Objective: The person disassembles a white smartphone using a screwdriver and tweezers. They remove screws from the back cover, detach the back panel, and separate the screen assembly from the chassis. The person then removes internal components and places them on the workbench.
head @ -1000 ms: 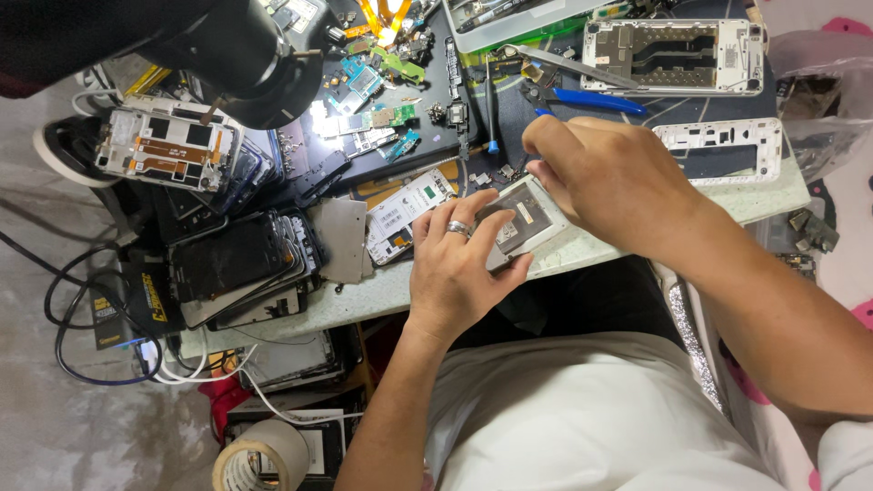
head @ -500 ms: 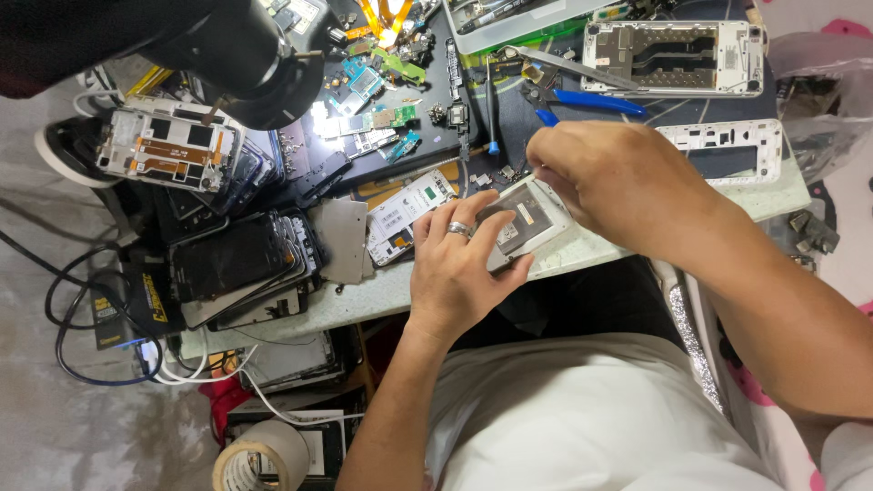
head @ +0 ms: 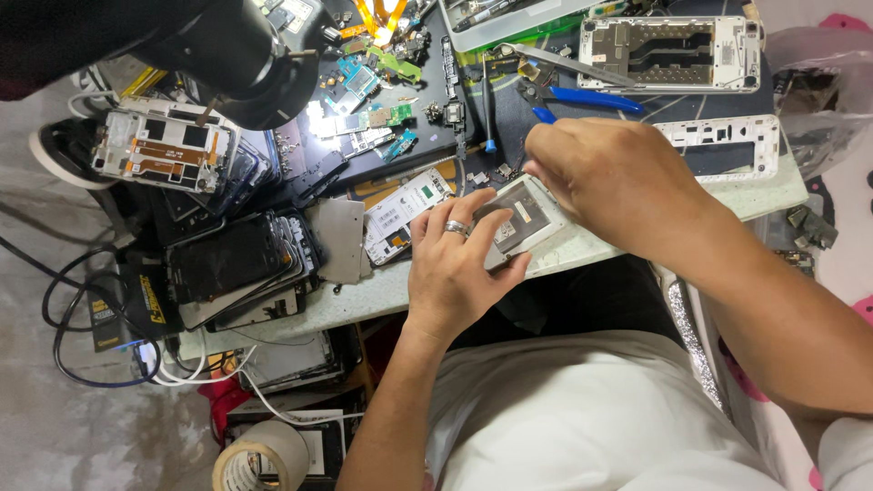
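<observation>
My left hand (head: 459, 273) gripped the opened phone chassis (head: 520, 216) at the bench's near edge. My right hand (head: 618, 182) pinched closed over its far end; held tool hidden. Internals exposed; disassembly looked partway done.

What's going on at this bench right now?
A person is working on an opened phone body at the front edge of a cluttered workbench. The left hand, with a ring on one finger, steadies it from below, while the right hand works at its top edge; any tool in it is hidden. Blue-handled pliers, stripped phone frames and a stack of screens lie around.
</observation>
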